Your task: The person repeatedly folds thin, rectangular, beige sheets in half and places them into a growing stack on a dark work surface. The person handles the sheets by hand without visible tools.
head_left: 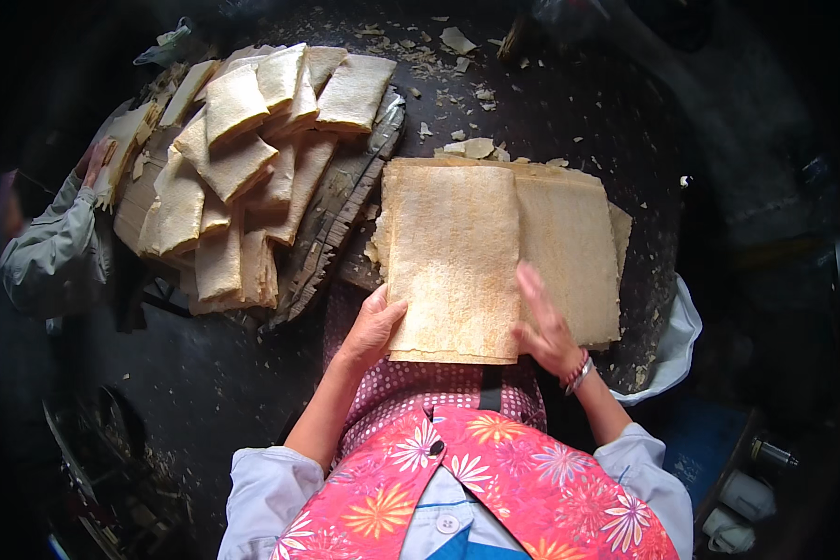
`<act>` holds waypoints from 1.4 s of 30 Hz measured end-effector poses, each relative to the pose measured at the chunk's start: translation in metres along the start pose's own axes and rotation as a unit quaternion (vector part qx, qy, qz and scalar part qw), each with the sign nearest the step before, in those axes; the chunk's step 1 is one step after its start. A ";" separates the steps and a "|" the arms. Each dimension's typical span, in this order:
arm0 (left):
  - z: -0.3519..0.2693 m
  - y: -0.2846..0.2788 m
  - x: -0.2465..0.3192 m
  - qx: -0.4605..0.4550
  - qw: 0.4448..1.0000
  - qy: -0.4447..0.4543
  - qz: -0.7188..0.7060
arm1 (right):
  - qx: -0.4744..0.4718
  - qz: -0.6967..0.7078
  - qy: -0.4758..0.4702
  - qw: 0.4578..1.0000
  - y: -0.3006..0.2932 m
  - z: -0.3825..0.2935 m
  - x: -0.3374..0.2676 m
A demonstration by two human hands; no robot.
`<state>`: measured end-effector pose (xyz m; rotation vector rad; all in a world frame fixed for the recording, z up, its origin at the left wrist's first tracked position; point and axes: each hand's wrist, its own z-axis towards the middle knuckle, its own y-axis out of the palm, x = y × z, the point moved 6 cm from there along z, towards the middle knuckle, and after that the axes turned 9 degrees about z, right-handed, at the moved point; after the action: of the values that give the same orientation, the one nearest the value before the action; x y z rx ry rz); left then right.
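Note:
A folded bundle of thin tan sheets point(455, 259) stands out in front of my lap, its lower edge over the dotted cloth. My left hand point(373, 325) grips its lower left edge, thumb on the top face. At its right edge is my right hand point(547, 323), slightly blurred, fingers apart and pointing away from me; whether its fingertips touch the bundle is hard to tell. Beneath and to the right lies a stack of larger flat tan sheets point(570, 259), with ragged edges showing on the left and at the back.
Many folded bundles point(234, 105) are heaped at the upper left beside a cracked wooden slab point(336, 224). A co-worker's hand point(98, 162) touches sheets at the far left. Broken flakes point(457, 40) litter the dark table. A white bag point(675, 350) hangs at its right edge.

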<state>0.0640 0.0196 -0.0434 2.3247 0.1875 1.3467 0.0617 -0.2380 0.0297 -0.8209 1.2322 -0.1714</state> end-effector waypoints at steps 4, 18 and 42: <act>0.002 0.005 -0.009 -0.004 0.999 0.034 0.037 | 0.060 -0.203 0.057 0.976 0.032 0.044 0.050; -0.022 0.005 0.032 0.176 0.872 0.031 0.455 | 0.061 -0.060 -0.106 0.991 0.006 -0.024 0.007; -0.010 0.064 0.045 -0.032 0.536 0.283 0.795 | -0.001 -0.082 0.016 0.996 -0.039 -0.031 -0.015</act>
<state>0.0722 -0.0195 0.0240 1.3700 -2.2225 2.5777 0.0406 -0.2720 0.0628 -0.9246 1.1959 -0.3176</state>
